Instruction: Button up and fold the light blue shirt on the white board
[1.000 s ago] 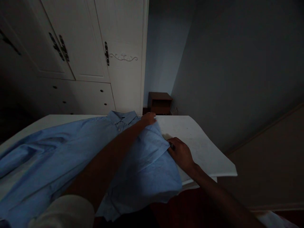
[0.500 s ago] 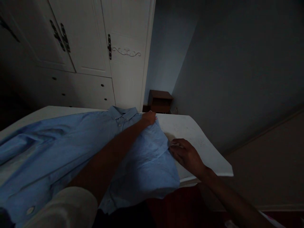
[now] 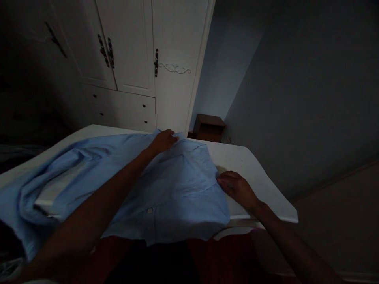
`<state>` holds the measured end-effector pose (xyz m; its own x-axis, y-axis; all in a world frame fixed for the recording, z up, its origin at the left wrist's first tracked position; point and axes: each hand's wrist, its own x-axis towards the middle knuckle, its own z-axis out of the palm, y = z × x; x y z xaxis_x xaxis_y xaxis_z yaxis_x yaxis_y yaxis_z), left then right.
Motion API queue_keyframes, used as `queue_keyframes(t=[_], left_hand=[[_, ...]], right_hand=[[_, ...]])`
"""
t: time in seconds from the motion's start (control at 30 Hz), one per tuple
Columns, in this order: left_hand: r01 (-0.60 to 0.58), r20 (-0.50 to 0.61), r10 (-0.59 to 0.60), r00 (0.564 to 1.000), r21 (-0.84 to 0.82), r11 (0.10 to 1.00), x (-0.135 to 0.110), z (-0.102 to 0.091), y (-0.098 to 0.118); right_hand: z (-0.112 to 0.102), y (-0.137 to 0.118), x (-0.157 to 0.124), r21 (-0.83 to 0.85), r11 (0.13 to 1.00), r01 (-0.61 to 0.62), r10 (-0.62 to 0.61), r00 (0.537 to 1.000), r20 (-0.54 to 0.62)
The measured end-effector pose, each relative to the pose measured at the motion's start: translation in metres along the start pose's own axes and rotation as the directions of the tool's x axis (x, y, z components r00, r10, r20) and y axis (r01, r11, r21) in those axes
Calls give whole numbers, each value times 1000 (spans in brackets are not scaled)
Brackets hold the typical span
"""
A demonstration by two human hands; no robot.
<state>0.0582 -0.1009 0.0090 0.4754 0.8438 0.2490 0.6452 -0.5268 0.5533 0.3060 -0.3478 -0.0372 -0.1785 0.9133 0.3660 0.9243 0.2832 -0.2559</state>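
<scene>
The shirt beneath the left fingers and at the right fingertips is matt cloth; its button, nearer than both, looks like smooth plastic. The table beside the right fingertips looks smooth and matt. Beyond the left fingers, the wardrobe looks painted, its handle metal, the cabinet wood.

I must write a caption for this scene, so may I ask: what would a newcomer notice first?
The light blue shirt draws the eye first, spread over the white surface in the middle. The left hand is near its collar, and the right hand at its edge. Behind, the white wardrobe with dark handles stands at the upper left.
</scene>
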Motion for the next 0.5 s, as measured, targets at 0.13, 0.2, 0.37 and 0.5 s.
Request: queue_keyframes(t=[0.13,0.2,0.37,0.5], left_hand=[[84,-297,-154,942,-237,968,-80,-50,-27],[126,-437,-265,859,-322,938,-133,-64,-34],[294,-602,-367,709,-219,930,-250,-62,-53],[335,-533,-318,784,-69,940,-295,-52,-76]], right_hand=[[-1,-10,16,32,999,-37,39,996,-76],[7,-17,24,35,999,-30,34,994,-102],[33,-26,35,-31,999,-19,16,995,-101],[41,-26,33,-76,997,-24,18,996,-85]])
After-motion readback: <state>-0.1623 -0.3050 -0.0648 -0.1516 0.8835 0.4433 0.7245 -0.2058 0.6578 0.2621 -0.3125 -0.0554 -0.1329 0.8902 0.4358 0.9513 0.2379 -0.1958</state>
